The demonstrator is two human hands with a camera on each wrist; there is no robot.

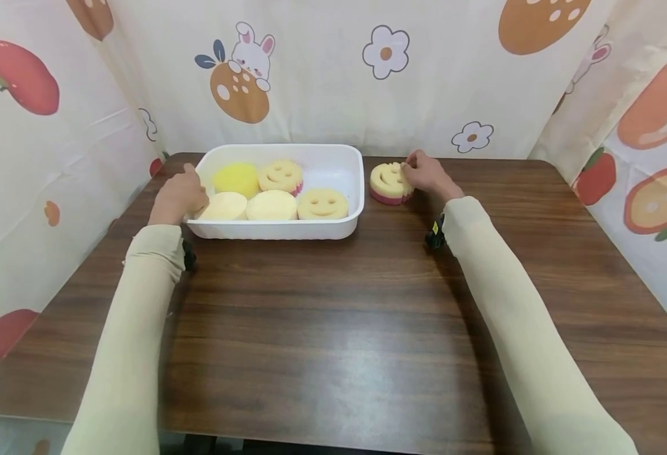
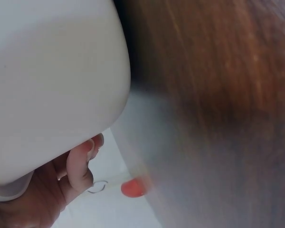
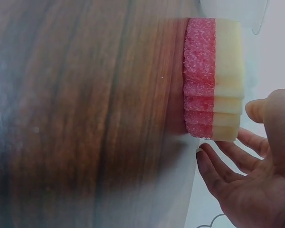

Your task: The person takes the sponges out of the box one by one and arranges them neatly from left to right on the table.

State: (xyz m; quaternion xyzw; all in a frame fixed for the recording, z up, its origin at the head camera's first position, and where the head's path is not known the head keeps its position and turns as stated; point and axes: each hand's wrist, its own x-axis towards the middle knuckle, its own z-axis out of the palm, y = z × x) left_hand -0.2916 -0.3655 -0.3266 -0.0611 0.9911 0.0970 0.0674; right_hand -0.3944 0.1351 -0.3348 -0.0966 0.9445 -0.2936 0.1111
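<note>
Starting from the near stretch of table [image 1: 299,316]: both pale sleeves [image 1: 515,284] cross it. Next out, the white tray [image 1: 271,231], long axis left to right, with five rounds [image 1: 272,205] inside: two pale and one smiley in the near row, a yellow and a smiley behind. Left grip [image 1: 179,196] is clamped on the tray's left wall, fingers against the outside; thumb contact on the inner face is hard to make out, and the left wrist view shows mostly wall, none of the contents. Key relation: the loose sponge [image 1: 389,181] lies on the table just right of the tray, apart from it, and directly left of the right grip [image 1: 430,175], much the nearer of the two. Being round, it has no long axis to align to; sits flat, pink layer down, cream face up. Right grip: thumb and fingers apart about the right side, a slight gap at the thumb in the right wrist view; finger contact cannot be told, the sponge covering part of them. Judgement: any leftward move must clear the tray's right wall. Farthest: printed curtain [image 1: 322,76], cut off at the top.
</note>
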